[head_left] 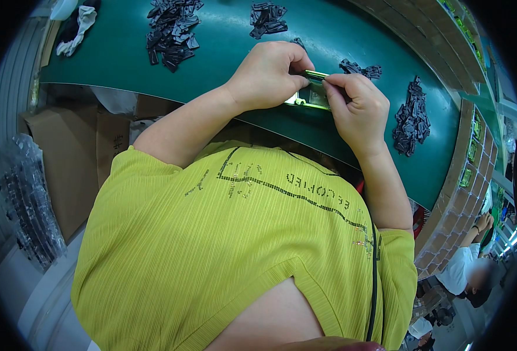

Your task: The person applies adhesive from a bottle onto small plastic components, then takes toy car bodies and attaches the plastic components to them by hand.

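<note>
Over the near edge of the green table (223, 76), a shiny bright-green rectangular plastic frame (312, 104) with a see-through middle is held between both hands. My left hand (272, 73) pinches its left side with thumb and forefinger. On the right side, my right hand (360, 105) grips its upper edge with the thumb and bent fingers. Part of the frame is hidden behind the fingers. Just beyond the hands lies a small pile of black plastic pieces (360, 69), and another black pile (411, 117) is right of my right hand.
More black pieces (173, 35) are heaped at the far left, with a smaller heap (267, 20) at the back. Divided cardboard trays (445, 202) with green parts line the right. A black-and-white cloth (78, 29) lies far left. Below stands a cardboard box (65, 164). Another person (464, 269) is beyond.
</note>
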The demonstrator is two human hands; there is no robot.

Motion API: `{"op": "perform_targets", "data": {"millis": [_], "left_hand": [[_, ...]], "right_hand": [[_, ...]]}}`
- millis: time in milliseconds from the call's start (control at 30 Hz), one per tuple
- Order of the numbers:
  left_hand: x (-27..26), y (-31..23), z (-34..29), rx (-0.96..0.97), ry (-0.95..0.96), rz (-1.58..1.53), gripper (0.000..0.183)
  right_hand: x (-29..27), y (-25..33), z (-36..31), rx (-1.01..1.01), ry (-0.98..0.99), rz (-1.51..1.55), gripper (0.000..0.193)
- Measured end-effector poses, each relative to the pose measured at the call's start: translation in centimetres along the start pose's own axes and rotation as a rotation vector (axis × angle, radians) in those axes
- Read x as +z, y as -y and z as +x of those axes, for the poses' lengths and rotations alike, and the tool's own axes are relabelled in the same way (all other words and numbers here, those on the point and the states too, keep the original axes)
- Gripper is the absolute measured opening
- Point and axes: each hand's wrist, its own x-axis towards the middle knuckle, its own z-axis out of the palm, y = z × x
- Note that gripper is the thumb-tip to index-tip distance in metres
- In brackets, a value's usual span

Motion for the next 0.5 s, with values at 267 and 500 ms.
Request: {"op": "perform_targets", "data": {"millis": [267, 500], "left_hand": [[0.4, 0.1, 0.1, 0.052, -0.053, 0.020, 0.014], [0.4, 0.7, 0.7, 0.184, -0.092, 0.113, 0.014]], "right_hand": [[0.4, 0.0, -0.3, -0.007, -0.003, -0.034, 0.008], [-1.1, -0.7, 2.0, -0.261, 0.131, -0.360, 0.007]]}}
